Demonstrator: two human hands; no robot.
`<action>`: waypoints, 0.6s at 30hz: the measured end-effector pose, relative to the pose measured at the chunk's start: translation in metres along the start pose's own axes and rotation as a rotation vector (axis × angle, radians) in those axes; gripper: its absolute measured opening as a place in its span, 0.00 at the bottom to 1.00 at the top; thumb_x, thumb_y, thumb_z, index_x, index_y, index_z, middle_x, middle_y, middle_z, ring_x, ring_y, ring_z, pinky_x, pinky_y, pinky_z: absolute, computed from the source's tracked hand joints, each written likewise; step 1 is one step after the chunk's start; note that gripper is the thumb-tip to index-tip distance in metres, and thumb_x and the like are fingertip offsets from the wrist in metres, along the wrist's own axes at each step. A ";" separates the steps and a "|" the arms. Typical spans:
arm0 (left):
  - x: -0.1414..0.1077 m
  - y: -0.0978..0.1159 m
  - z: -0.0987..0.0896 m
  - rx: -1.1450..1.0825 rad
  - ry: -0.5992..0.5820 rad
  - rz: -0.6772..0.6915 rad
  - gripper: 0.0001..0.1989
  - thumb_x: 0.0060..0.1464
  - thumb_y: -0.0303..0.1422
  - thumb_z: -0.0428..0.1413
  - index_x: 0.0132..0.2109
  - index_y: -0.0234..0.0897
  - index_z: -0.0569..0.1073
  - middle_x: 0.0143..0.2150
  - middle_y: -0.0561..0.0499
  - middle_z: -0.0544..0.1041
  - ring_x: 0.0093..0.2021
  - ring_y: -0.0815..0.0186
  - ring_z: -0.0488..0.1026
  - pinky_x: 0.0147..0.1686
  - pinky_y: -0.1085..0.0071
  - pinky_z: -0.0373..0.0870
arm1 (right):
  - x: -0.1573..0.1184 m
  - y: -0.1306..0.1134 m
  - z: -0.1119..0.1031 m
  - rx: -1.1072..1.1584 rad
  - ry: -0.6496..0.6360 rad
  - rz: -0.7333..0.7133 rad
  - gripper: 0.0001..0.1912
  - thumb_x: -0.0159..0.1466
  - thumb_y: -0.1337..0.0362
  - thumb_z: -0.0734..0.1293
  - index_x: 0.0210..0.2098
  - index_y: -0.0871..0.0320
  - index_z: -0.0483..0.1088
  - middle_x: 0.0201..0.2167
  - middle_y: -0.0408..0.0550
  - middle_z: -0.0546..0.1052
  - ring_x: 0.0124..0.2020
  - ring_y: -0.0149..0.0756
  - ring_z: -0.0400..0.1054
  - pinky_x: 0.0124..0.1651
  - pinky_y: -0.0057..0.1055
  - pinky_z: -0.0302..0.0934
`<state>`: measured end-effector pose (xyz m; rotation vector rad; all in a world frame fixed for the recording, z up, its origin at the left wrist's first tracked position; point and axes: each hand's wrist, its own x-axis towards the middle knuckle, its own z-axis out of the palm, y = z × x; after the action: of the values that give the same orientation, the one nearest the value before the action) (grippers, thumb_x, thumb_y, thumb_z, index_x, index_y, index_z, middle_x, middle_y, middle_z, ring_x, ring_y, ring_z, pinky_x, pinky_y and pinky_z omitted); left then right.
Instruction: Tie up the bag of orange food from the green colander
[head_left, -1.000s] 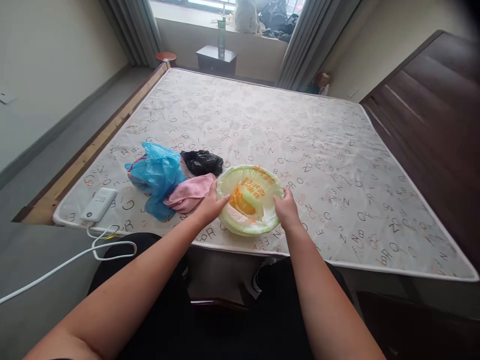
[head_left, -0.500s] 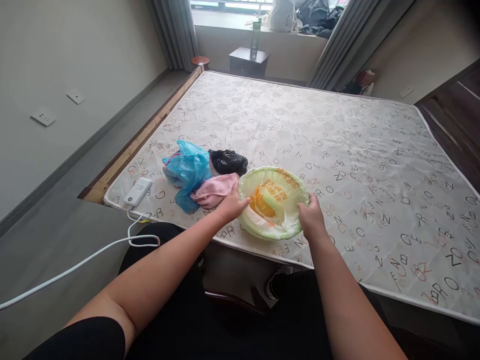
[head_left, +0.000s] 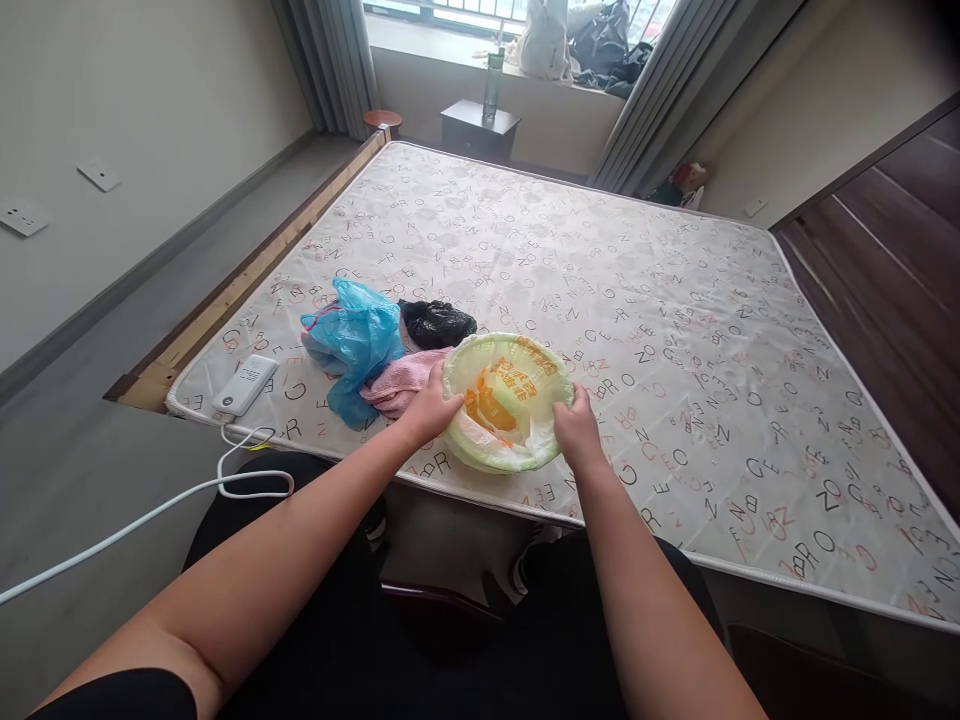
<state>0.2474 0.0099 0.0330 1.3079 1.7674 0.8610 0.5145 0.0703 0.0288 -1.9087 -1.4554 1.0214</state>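
Observation:
A round green basin [head_left: 525, 352] lined with a translucent bag printed in orange sits near the front edge of a bare mattress [head_left: 600, 290]. My left hand [head_left: 430, 405] grips the basin's left rim over the bag. My right hand [head_left: 576, 425] grips the rim at the front right. Just left of the basin lie a pink cloth [head_left: 396, 385], a crumpled blue plastic bag [head_left: 352, 340] and a black plastic bag [head_left: 437, 322].
A white power bank [head_left: 245, 384] with a white cable [head_left: 150, 515] lies at the mattress's front left corner. A wooden bed frame [head_left: 240, 285] runs along the left side, a dark headboard [head_left: 892, 270] on the right. A small nightstand with a bottle [head_left: 480, 125] stands by the window.
Both hands stay on the basin's rim. The view has shifted slightly, and the basin sits a little further left in it.

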 end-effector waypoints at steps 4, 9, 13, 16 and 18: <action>0.001 -0.003 0.002 -0.004 0.007 -0.003 0.44 0.58 0.36 0.58 0.76 0.31 0.50 0.67 0.33 0.69 0.66 0.46 0.69 0.68 0.52 0.63 | 0.000 0.003 -0.001 -0.009 -0.010 -0.002 0.37 0.59 0.59 0.63 0.68 0.52 0.60 0.56 0.52 0.78 0.52 0.49 0.74 0.53 0.41 0.69; 0.001 -0.003 0.003 -0.045 0.009 0.019 0.44 0.59 0.35 0.58 0.76 0.31 0.50 0.68 0.33 0.69 0.67 0.46 0.69 0.69 0.52 0.61 | 0.001 0.004 -0.001 -0.027 -0.019 -0.002 0.36 0.60 0.58 0.62 0.68 0.51 0.60 0.57 0.52 0.77 0.53 0.49 0.74 0.54 0.41 0.68; 0.000 0.000 0.003 -0.052 0.025 0.012 0.44 0.56 0.33 0.59 0.76 0.30 0.51 0.71 0.31 0.65 0.68 0.45 0.67 0.69 0.50 0.61 | 0.000 0.002 -0.001 -0.022 -0.009 -0.001 0.37 0.60 0.59 0.62 0.69 0.53 0.60 0.59 0.53 0.76 0.56 0.50 0.73 0.57 0.43 0.67; 0.000 0.002 0.002 -0.058 0.017 0.003 0.44 0.57 0.33 0.58 0.76 0.31 0.50 0.70 0.32 0.66 0.67 0.46 0.68 0.68 0.50 0.63 | -0.002 -0.001 -0.001 -0.018 -0.008 -0.002 0.38 0.60 0.59 0.62 0.70 0.53 0.59 0.61 0.54 0.75 0.57 0.50 0.72 0.59 0.44 0.66; 0.000 0.002 0.002 -0.050 0.014 0.000 0.45 0.57 0.34 0.58 0.76 0.32 0.50 0.69 0.33 0.68 0.66 0.47 0.69 0.67 0.51 0.64 | -0.003 -0.002 -0.002 -0.022 -0.012 0.003 0.38 0.60 0.59 0.62 0.70 0.54 0.59 0.61 0.54 0.75 0.57 0.51 0.72 0.60 0.44 0.66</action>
<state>0.2504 0.0106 0.0338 1.2720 1.7453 0.9104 0.5144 0.0684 0.0327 -1.9239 -1.4772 1.0242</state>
